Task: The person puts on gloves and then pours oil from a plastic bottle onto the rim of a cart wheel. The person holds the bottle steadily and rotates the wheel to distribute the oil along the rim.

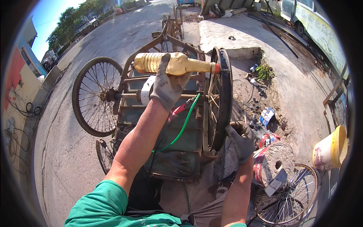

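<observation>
My left hand point(168, 87), in a grey glove, grips a yellowish plastic bottle point(159, 62) held sideways; its red-capped neck points right, at the upper part of an upright black-tyred wheel point(224, 81). My right hand point(241, 138), also gloved, has its fingers curled at the lower edge of that wheel's tyre. Beneath the bottle lies an upturned rusty cargo tricycle point(177, 134) with another spoked wheel point(81, 96) on its left side. A red-handled tool point(177, 111) and a green hose point(187, 123) rest on its underside, beside my left wrist.
At right are a yellow bucket point(327, 149), a loose spoked wheel point(302, 196), a round wrapped bundle point(281, 159) and scattered litter by broken concrete point(261, 51). A vehicle point(314, 26) stands upper right; a wall with cables point(20, 98) is at left.
</observation>
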